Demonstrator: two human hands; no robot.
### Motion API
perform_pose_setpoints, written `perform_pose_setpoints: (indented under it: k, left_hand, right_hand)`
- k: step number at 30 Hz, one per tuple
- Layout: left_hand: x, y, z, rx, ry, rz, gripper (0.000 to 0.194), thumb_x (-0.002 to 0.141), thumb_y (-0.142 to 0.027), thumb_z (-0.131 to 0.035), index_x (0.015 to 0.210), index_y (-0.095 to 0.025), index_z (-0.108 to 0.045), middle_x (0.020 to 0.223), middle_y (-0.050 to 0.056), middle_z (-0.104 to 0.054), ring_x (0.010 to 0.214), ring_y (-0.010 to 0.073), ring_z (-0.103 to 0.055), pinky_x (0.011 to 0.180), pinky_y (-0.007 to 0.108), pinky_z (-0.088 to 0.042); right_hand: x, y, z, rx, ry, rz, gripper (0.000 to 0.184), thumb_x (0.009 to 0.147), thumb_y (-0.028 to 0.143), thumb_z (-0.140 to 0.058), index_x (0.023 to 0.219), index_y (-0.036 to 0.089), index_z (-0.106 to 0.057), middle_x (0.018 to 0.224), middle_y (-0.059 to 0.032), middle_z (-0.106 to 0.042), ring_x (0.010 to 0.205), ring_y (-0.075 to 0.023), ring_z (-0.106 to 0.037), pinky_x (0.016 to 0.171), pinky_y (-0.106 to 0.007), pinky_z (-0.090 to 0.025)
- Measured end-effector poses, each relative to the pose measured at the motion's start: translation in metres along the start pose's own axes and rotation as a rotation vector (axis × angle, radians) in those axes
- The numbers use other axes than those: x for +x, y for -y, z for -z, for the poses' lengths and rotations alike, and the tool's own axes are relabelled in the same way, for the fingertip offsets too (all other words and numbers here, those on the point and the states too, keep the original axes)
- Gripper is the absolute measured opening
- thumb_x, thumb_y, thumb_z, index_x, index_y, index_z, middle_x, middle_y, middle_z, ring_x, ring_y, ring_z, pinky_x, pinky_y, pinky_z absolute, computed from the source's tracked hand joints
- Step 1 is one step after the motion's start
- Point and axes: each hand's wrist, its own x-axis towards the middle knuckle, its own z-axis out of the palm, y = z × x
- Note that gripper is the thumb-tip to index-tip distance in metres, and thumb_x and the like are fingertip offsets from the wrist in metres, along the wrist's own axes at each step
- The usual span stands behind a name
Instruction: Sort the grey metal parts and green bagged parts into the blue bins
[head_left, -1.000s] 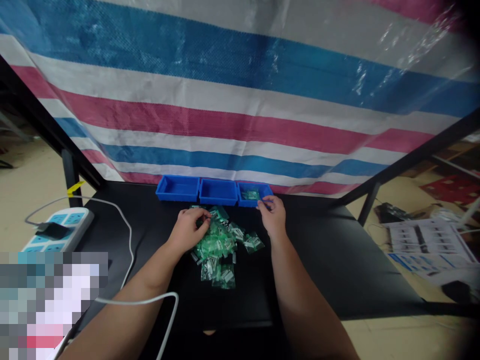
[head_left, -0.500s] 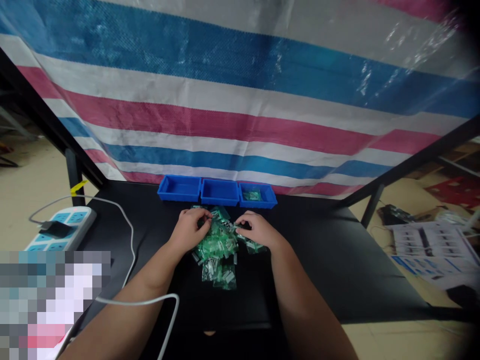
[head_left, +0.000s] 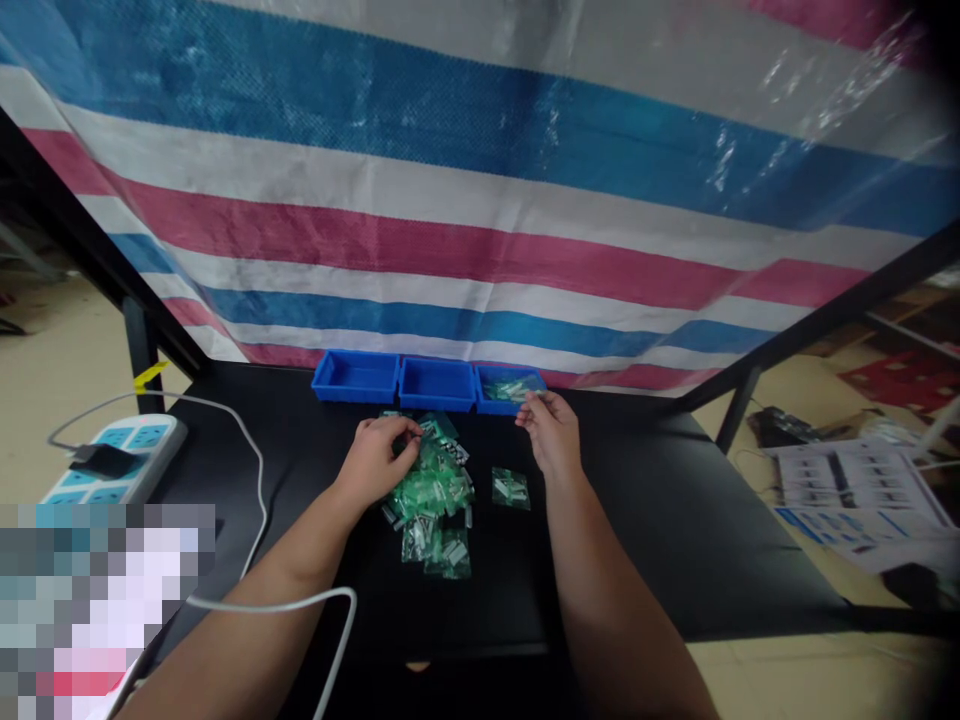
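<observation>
A pile of small clear greenish plastic bags [head_left: 431, 490] with pale strip-like pieces inside lies on the black table. At the pile's upper left edge rests my left hand [head_left: 379, 458], its fingers curled together at the bags; what they pinch is hidden. My right hand [head_left: 551, 430] is at the front of the right blue bin [head_left: 510, 405], thumb and fingers closed on a small plastic bag [head_left: 517, 388] over that bin. Other contents of the bin are partly covered by it. One separate bag [head_left: 511, 488] lies between the pile and my right forearm.
Beside the right bin stand a middle blue bin [head_left: 438, 405] and a left blue bin [head_left: 355, 395]. A white power strip [head_left: 154, 450] with a plugged-in cable [head_left: 259, 470] is at the left. Behind the table hangs a striped sheet [head_left: 450, 240].
My right hand has moved from the pile's right side up to the right bin with a bag. The separate bag beside the pile is now uncovered. My left hand has stayed in place.
</observation>
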Motion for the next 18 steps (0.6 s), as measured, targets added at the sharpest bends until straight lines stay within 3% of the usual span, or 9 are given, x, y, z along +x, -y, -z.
perform_pose_setpoints:
  k: [4,8,11,14,18]
  left_hand:
    - [0.0,0.001,0.0,-0.009,0.01,0.006,0.015,0.088,-0.022,-0.057,0.097,-0.022,-0.069,0.083,0.001,-0.069,0.076,0.0175,-0.063,0.078,0.032,-0.044]
    - [0.0,0.002,-0.001,-0.009,0.011,0.003,0.014,0.088,-0.022,-0.058,0.097,-0.023,-0.069,0.082,0.0,-0.069,0.076,0.0173,-0.063,0.076,0.031,-0.044]
    - [0.0,0.002,-0.002,0.001,0.004,0.001,0.014,0.088,-0.023,-0.058,0.097,-0.023,-0.069,0.082,0.0,-0.069,0.075,0.0173,-0.063,0.078,0.032,-0.044]
    - [0.0,0.003,-0.002,0.009,-0.004,-0.003,0.014,0.089,-0.024,-0.058,0.097,-0.023,-0.069,0.081,0.0,-0.068,0.075,0.0175,-0.063,0.082,0.034,-0.044]
    - [0.0,0.003,-0.001,0.006,0.002,-0.007,0.014,0.088,-0.023,-0.058,0.097,-0.023,-0.069,0.08,-0.001,-0.068,0.074,0.0172,-0.063,0.082,0.034,-0.044]
  right_hand:
    - [0.007,-0.005,0.004,0.034,-0.2,-0.018,0.071,0.056,0.041,-0.091,0.109,0.024,-0.046,0.07,0.0067,-0.067,0.052,-0.0103,-0.061,0.05,-0.022,-0.054]
    - [0.009,-0.013,0.008,-0.112,-0.187,0.1,0.062,0.064,0.044,-0.084,0.107,0.026,-0.043,0.069,0.0088,-0.064,0.05,-0.0108,-0.059,0.048,-0.022,-0.052]
    - [0.011,-0.011,0.017,-0.404,-0.179,0.201,0.04,0.072,0.045,-0.074,0.096,0.022,-0.053,0.07,0.0043,-0.063,0.059,-0.0143,-0.063,0.059,-0.027,-0.055]
    - [0.014,-0.002,0.035,-0.866,-0.18,0.244,0.024,0.077,0.042,-0.068,0.086,0.02,-0.062,0.071,-0.0003,-0.066,0.065,-0.017,-0.065,0.068,-0.03,-0.053]
    - [0.015,0.004,0.056,-1.244,0.04,0.07,0.03,0.069,0.035,-0.075,0.095,0.02,-0.07,0.093,-0.0065,-0.074,0.085,-0.0222,-0.07,0.077,-0.031,-0.052]
